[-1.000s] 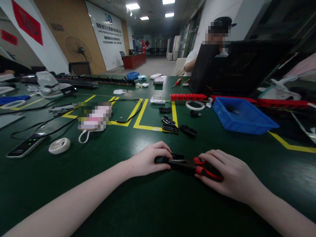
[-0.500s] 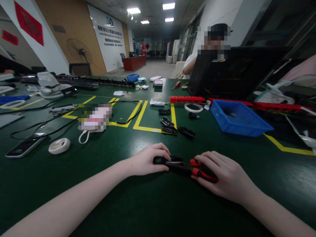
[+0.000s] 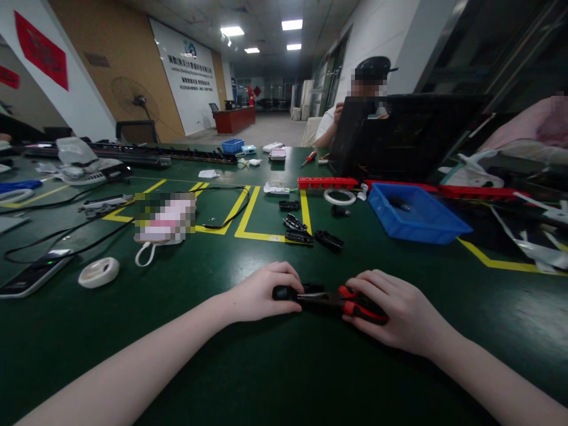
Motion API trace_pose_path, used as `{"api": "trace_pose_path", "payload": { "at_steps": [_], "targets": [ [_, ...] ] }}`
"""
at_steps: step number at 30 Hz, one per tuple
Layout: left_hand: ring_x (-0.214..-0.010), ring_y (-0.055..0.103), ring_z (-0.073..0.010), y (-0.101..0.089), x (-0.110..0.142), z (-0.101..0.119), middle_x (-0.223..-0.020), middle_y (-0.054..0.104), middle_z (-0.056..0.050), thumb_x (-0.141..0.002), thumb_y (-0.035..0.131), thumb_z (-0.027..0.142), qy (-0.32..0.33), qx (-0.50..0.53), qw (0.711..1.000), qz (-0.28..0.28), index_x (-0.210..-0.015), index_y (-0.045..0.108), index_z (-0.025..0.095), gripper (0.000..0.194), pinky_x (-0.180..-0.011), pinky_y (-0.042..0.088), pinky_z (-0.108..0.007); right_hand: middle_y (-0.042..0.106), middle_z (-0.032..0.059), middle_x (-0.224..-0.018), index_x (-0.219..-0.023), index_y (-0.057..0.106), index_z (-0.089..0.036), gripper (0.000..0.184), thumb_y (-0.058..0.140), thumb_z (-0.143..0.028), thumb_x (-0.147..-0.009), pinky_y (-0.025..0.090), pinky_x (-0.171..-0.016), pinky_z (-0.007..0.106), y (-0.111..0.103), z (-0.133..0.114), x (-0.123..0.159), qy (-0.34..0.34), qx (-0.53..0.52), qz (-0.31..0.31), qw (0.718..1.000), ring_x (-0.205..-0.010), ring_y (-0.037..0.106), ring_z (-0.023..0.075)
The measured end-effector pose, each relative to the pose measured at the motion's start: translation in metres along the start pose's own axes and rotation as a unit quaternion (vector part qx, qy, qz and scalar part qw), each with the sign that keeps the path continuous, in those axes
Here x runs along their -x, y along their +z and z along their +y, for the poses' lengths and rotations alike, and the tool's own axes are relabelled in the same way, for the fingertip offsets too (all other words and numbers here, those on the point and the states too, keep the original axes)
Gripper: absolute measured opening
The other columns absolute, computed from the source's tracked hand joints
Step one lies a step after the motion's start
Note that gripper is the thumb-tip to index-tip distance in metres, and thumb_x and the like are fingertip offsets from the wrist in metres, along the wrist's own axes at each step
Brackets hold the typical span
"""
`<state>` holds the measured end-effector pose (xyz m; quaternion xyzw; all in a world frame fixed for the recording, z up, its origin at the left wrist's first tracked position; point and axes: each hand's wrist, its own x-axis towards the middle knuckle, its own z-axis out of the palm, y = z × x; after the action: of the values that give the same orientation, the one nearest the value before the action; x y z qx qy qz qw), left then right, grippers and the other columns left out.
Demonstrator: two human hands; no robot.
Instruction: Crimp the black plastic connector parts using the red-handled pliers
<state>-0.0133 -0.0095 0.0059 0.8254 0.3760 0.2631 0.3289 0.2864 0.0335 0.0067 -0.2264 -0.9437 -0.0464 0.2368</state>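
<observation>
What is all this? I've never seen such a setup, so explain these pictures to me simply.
There is no machine here: these are a person's own bare hands. One camera, worn on that person's head, takes every picture, looking forward and down. The right hand has black-and-red pliers in its grip. The left hand pinches a small dark part, with the pliers' tips up against it; whether they clamp it, I can't tell. Farther up the green table lie black pieces, a white ring and a blue tray.
</observation>
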Motion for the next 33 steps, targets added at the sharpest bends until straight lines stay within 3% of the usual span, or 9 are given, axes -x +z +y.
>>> {"api": "trace_pose_path", "payload": {
  "at_steps": [8, 15, 33],
  "targets": [
    [-0.107, 0.059, -0.0218, -0.001, 0.001, 0.002, -0.114, 0.060, -0.005, -0.088, 0.073, 0.024, -0.017, 0.006, 1.000, -0.008, -0.103, 0.068, 0.020, 0.017, -0.095, 0.048, -0.038, 0.068, 0.0108, -0.101, -0.113, 0.062, -0.015, 0.039, 0.072, -0.037, -0.083, 0.056, -0.069, 0.033, 0.001, -0.011, 0.001, 0.025, 0.004, -0.015, 1.000, -0.083, 0.064, 0.0216],
    [-0.109, 0.058, -0.0225, 0.002, 0.001, 0.003, -0.116, 0.060, -0.004, -0.089, 0.072, 0.025, -0.031, 0.004, 0.999, -0.010, -0.105, 0.068, 0.022, 0.017, -0.095, 0.048, -0.038, 0.068, 0.0096, -0.098, -0.110, 0.062, -0.016, 0.038, 0.073, -0.036, -0.080, 0.055, -0.068, 0.035, -0.005, -0.005, 0.000, 0.031, -0.011, -0.039, 0.999, -0.082, 0.063, 0.0219],
    [-0.106, 0.059, -0.0210, 0.002, 0.002, 0.000, -0.113, 0.059, -0.004, -0.089, 0.072, 0.023, -0.015, 0.005, 1.000, -0.007, -0.104, 0.067, 0.021, 0.016, -0.094, 0.048, -0.037, 0.067, 0.0088, -0.097, -0.109, 0.061, -0.017, 0.035, 0.070, -0.040, -0.084, 0.053, -0.066, 0.034, -0.001, -0.015, -0.001, 0.074, -0.063, -0.050, 0.994, -0.080, 0.063, 0.0213]
  ]
}}
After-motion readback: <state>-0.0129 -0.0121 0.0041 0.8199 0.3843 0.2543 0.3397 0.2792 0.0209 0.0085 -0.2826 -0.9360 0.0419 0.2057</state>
